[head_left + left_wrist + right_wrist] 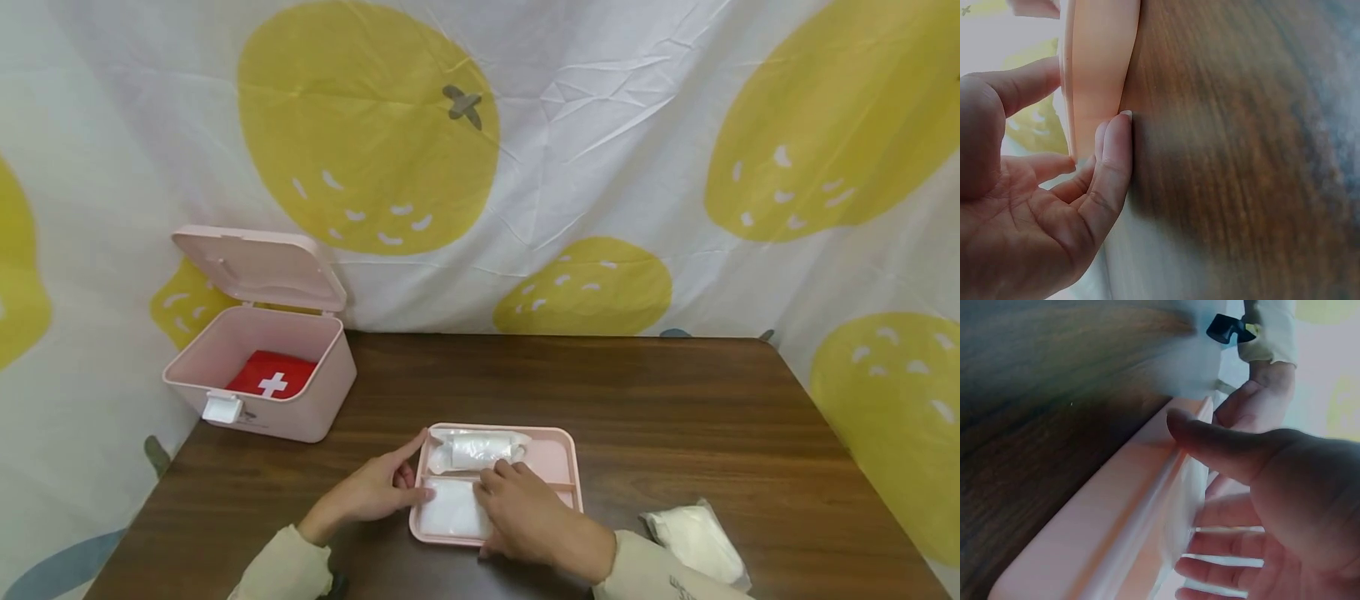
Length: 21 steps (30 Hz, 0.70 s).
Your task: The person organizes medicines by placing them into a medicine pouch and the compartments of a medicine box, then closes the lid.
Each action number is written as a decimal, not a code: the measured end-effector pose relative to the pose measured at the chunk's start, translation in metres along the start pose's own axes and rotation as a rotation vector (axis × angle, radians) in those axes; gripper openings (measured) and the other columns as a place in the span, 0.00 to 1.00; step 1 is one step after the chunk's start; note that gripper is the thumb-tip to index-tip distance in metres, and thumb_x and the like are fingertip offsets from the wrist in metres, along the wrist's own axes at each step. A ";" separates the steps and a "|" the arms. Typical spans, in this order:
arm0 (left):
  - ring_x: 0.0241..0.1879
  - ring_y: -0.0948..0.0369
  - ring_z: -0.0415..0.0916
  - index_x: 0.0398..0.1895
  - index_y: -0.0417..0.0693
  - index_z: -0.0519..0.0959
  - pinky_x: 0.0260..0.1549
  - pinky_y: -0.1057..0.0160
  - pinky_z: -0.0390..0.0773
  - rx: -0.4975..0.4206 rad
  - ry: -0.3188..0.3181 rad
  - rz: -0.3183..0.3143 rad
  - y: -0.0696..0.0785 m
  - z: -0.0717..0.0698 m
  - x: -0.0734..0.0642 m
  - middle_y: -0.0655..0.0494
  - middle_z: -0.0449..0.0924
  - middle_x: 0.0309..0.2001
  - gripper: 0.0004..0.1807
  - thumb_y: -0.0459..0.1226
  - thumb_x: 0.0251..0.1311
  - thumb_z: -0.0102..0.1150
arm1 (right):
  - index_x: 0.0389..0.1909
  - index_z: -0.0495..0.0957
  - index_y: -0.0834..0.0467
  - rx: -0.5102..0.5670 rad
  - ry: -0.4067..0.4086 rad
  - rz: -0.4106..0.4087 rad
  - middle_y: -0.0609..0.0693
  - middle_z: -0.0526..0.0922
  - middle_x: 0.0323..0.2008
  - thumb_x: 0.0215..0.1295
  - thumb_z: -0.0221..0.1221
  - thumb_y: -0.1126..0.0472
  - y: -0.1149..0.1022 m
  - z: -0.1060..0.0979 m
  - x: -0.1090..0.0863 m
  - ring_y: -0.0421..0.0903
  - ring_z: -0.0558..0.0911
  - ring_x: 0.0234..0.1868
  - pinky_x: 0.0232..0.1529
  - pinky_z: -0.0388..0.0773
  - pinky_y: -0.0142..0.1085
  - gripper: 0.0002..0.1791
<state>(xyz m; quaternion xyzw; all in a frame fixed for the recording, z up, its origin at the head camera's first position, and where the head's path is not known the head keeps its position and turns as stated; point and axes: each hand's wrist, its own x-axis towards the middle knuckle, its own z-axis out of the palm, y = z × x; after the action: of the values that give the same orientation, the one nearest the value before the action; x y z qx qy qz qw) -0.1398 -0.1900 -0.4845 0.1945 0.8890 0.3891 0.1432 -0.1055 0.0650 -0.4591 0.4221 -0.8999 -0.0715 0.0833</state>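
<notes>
A pink divided tray lies on the table in the head view. My left hand holds its left side, thumb and forefinger at the rim; in the left wrist view other fingertips meet the outer wall. In the far compartment is a clear-wrapped white roll. A flat white packet lies in the near compartment, its right part hidden under my right hand. The right fingers extend over the packet and divider, and in the right wrist view the thumb touches the tray's outer wall.
Back left stands a pink box with its lid raised and a red pouch with a white cross inside. A clear-wrapped off-white packet lies right of the tray, beside my right sleeve. A fruit-print cloth hangs behind the table.
</notes>
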 end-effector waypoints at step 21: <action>0.23 0.67 0.69 0.78 0.43 0.50 0.21 0.69 0.70 0.019 0.045 -0.021 0.000 0.011 0.002 0.58 0.73 0.27 0.57 0.47 0.50 0.75 | 0.66 0.71 0.55 0.301 -0.005 -0.047 0.54 0.73 0.61 0.62 0.63 0.41 0.035 -0.007 -0.023 0.51 0.71 0.63 0.60 0.68 0.51 0.36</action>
<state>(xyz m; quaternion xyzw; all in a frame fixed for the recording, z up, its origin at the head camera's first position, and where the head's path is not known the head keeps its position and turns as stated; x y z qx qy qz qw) -0.1371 -0.1819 -0.4920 0.1776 0.8977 0.3832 0.1256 -0.1160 0.1041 -0.4471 0.4508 -0.8904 0.0613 0.0151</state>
